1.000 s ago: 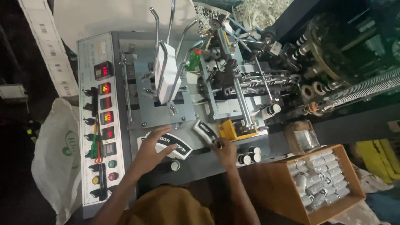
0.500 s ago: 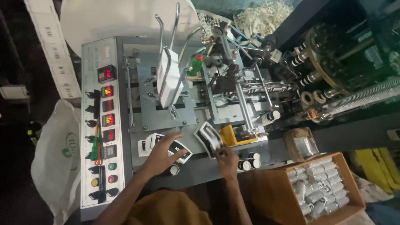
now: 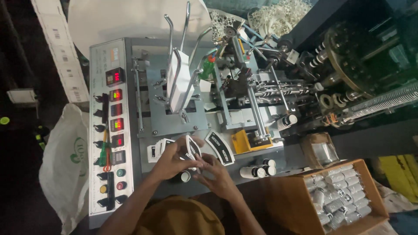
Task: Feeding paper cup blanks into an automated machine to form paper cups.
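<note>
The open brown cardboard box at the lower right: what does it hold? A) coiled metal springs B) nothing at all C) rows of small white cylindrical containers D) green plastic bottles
C: the open brown cardboard box is packed with rows of small white cylindrical containers, lying side by side; no bottles or springs lie inside it.

A single head-worn camera looks almost straight down from above the person onto the grey machine, close enough that the machine fills the middle of the picture. The control panel lies at the machine's left, the cardboard box at its lower right, and both forearms enter from the bottom edge below it.
</note>
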